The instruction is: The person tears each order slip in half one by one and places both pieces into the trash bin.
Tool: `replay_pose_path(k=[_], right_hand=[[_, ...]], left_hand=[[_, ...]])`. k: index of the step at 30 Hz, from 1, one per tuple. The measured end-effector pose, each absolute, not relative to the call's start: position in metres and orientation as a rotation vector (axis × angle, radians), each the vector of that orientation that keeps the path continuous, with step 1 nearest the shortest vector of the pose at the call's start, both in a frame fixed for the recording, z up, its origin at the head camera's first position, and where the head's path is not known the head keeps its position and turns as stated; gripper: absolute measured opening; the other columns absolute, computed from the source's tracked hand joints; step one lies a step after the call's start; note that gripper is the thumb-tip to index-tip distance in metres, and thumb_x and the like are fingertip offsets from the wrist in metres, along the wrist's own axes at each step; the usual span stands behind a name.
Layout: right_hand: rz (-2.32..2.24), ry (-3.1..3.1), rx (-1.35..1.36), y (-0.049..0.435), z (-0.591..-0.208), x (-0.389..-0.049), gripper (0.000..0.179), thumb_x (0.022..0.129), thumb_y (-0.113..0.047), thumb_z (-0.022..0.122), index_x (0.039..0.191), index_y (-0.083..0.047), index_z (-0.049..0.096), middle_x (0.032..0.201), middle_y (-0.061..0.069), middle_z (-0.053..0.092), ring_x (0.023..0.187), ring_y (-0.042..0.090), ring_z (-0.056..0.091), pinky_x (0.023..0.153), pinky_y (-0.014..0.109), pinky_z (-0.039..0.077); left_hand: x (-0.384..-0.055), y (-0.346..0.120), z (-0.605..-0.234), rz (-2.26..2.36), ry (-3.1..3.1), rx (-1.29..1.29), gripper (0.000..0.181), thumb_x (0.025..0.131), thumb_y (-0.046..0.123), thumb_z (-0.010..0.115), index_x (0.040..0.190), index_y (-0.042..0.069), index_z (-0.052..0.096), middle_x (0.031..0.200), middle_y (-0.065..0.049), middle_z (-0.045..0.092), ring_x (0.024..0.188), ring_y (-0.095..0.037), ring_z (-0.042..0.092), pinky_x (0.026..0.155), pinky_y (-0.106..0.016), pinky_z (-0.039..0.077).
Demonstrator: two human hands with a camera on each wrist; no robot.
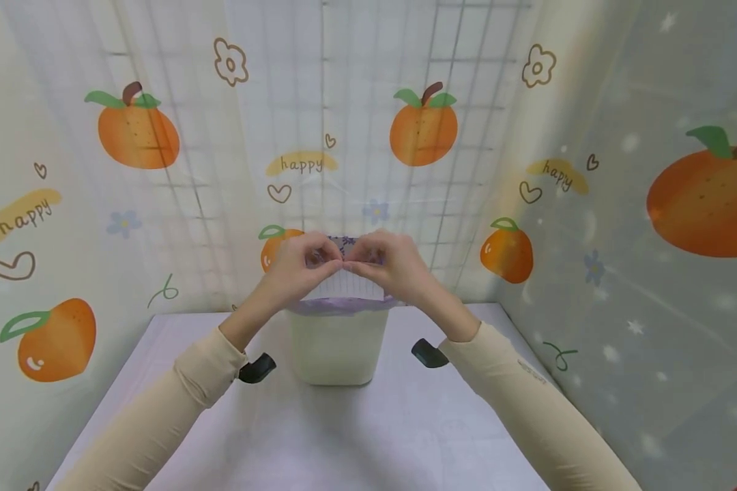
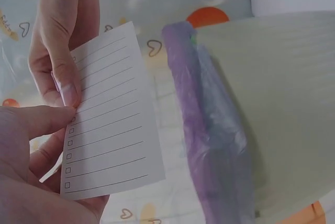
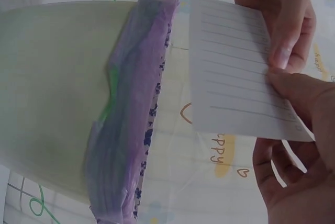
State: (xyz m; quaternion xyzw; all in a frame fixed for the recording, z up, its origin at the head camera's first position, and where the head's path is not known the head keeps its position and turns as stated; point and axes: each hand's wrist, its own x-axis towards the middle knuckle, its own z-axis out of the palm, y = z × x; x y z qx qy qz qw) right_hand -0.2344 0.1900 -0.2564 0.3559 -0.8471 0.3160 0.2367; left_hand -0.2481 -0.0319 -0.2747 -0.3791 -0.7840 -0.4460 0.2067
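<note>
A white lined sheet of paper with a column of small checkboxes is held up above a bin. My left hand pinches its edge between thumb and fingers. Beside it, my right hand pinches the same edge, the thumb tips almost meeting. In the left wrist view the paper shows its ruled lines and looks whole. The pale bin has a purple plastic bag folded over its rim. The bin's inside is hidden from all views.
A strip with a dark floral pattern shows behind the hands; I cannot tell what it belongs to. The bin stands on a white-covered table. Curtains printed with oranges hang behind and at both sides, with a wire grid behind the cloth.
</note>
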Motion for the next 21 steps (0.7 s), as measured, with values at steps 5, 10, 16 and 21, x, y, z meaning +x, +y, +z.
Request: replay_pose_path(k=[5, 10, 16, 21], right_hand=[[0.882, -2.311, 0.957, 0.189, -0.255, -0.241, 0.005, 0.093, -0.019, 0.083, 0.090, -0.016, 0.080, 0.082, -0.004, 0.074, 0.077, 0.016, 0.062, 0.070, 0.032, 0.052], [0.885, -2.316, 0.944, 0.188, -0.252, -0.246, 0.006, 0.094, -0.020, 0.082, 0.091, -0.015, 0.080, 0.082, -0.004, 0.074, 0.078, 0.015, 0.064, 0.072, 0.032, 0.053], [0.902, -2.336, 0.911, 0.189, -0.251, -0.251, 0.008, 0.095, -0.018, 0.081, 0.089, -0.012, 0.079, 0.082, 0.000, 0.074, 0.078, 0.015, 0.064, 0.072, 0.032, 0.054], [0.925, -2.361, 0.886, 0.189, -0.252, -0.258, 0.008, 0.095, -0.018, 0.080, 0.090, -0.013, 0.080, 0.085, 0.000, 0.075, 0.080, 0.014, 0.066, 0.074, 0.030, 0.056]], left_hand=[[-0.253, -0.033, -0.268, -1.237, -2.204, -1.045, 0.003, 0.095, 0.009, 0.077, 0.092, 0.008, 0.076, 0.092, -0.003, 0.074, 0.086, -0.017, 0.068, 0.082, -0.038, 0.059], [-0.257, -0.033, -0.266, -1.251, -2.241, -1.004, 0.004, 0.096, 0.011, 0.077, 0.096, 0.007, 0.076, 0.095, -0.004, 0.074, 0.088, -0.019, 0.067, 0.084, -0.039, 0.058], [-0.265, -0.032, -0.265, -1.257, -2.229, -0.989, 0.003, 0.095, 0.008, 0.077, 0.094, 0.006, 0.076, 0.095, -0.007, 0.074, 0.087, -0.021, 0.067, 0.083, -0.040, 0.058], [-0.271, -0.031, -0.266, -1.224, -2.229, -0.975, 0.004, 0.095, 0.008, 0.077, 0.091, 0.006, 0.075, 0.093, -0.007, 0.074, 0.086, -0.020, 0.067, 0.082, -0.038, 0.057]])
